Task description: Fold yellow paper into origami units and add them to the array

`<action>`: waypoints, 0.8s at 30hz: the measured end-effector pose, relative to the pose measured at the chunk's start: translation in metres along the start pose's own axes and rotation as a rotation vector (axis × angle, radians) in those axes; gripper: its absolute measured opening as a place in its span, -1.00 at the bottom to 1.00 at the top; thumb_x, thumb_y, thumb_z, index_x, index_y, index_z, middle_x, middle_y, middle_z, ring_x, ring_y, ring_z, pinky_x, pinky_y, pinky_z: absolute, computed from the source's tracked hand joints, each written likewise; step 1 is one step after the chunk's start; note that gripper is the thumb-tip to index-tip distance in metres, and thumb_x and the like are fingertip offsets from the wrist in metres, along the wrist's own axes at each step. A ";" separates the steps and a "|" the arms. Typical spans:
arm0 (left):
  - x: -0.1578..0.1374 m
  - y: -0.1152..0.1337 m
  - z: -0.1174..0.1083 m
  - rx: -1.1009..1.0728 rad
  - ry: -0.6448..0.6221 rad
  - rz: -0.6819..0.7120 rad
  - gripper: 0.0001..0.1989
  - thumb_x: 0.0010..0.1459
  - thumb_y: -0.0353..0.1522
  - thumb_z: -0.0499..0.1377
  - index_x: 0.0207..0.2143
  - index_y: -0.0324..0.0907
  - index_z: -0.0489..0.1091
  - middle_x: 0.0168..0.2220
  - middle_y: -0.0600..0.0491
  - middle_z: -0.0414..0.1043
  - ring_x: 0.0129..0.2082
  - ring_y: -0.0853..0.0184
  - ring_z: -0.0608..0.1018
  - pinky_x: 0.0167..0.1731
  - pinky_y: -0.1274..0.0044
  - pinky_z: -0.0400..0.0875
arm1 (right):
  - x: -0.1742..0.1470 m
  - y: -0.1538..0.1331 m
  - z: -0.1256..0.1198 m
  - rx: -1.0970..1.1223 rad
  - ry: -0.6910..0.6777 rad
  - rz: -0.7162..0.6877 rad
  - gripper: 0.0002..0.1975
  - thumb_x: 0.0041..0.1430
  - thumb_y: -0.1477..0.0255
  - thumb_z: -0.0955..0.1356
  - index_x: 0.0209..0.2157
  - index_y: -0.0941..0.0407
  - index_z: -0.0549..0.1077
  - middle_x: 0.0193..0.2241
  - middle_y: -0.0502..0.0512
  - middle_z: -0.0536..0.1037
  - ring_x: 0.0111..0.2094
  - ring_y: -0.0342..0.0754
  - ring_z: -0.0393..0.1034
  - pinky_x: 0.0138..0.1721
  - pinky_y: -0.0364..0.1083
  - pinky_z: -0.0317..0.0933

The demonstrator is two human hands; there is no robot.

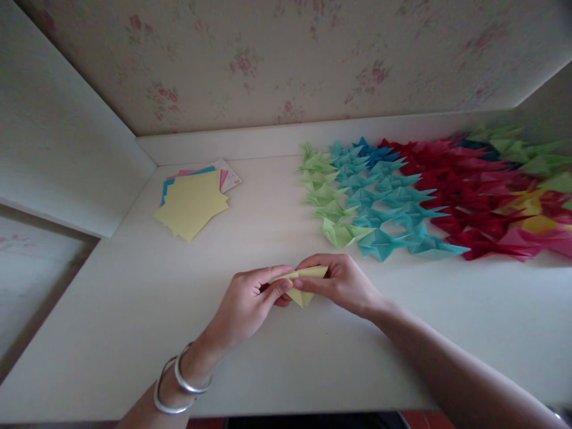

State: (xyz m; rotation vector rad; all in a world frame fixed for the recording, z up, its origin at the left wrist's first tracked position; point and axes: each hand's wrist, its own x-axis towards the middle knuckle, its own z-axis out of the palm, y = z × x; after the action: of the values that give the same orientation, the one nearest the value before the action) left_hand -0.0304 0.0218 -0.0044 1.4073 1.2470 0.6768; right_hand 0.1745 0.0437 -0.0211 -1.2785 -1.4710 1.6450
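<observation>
A partly folded piece of yellow origami paper (304,297) is held just above the white table, its pointed end facing me. My left hand (250,301) pinches its left part between thumb and fingers. On the other side, my right hand (342,283) grips the right part, thumb in front and fingers behind. Both thumbs press close together near the middle fold. Fingers cover part of the paper, so not all its creases show. Two silver bangles (179,381) circle my left wrist.
At the back left lies a fanned stack of square paper sheets (192,205), yellow on top. Rows of folded paper cranes in green (342,232), turquoise (384,241) and red (478,208) fill the back right. A floral-papered wall (268,65) and white side panel (67,119) bound the table (111,333).
</observation>
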 end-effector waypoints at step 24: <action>-0.002 0.007 -0.003 -0.203 -0.164 -0.219 -0.62 0.28 -0.12 0.11 -0.35 -0.26 0.47 -0.50 -0.01 0.59 -0.53 0.34 0.62 -0.49 0.55 0.54 | -0.002 -0.003 0.000 0.274 -0.102 0.074 -0.71 -0.01 0.24 0.52 -0.40 0.20 0.58 -0.55 0.02 0.54 -0.54 -0.15 0.34 -0.48 -0.16 0.18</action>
State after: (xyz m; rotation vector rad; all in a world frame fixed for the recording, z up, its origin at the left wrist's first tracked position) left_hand -0.0310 0.0221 0.0034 1.1168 1.1483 0.5112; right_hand 0.1753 0.0426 -0.0176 -1.1224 -1.2152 1.9105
